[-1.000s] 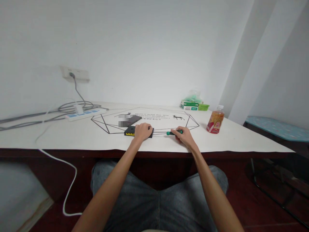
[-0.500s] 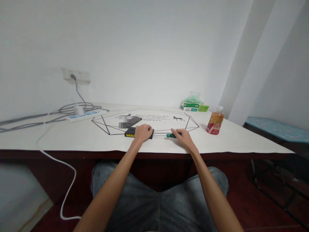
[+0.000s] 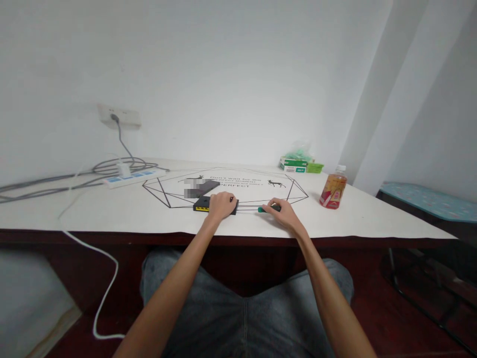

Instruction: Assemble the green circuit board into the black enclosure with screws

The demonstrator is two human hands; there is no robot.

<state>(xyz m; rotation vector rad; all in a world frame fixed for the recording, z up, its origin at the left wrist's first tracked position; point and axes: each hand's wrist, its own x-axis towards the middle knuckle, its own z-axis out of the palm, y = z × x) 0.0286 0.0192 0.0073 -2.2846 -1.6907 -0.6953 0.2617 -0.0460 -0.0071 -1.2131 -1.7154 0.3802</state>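
Note:
A black network switch (image 3: 201, 203) with a row of yellow ports lies near the front of the table. My left hand (image 3: 222, 203) is closed over its right half, hiding much of the top. To the right, my right hand (image 3: 281, 210) grips a green-and-black screwdriver (image 3: 264, 209) by its handle. The handle's green end points left toward the switch. A thin shaft seems to run on toward the switch, hard to tell from the printed lines. Just behind the switch lies a dark flat object (image 3: 207, 188), partly blurred out.
A bottle of reddish drink (image 3: 333, 188) stands at the right. Green and white boxes (image 3: 293, 165) sit at the back. On the left are a white power strip (image 3: 130, 179) and coiled grey cables (image 3: 119, 165). A white cord (image 3: 108, 293) hangs over the table's front edge.
The fingers of my right hand have shifted on the screwdriver handle, with the thumb now lower. My left hand stays on the network switch. The view has moved slightly.

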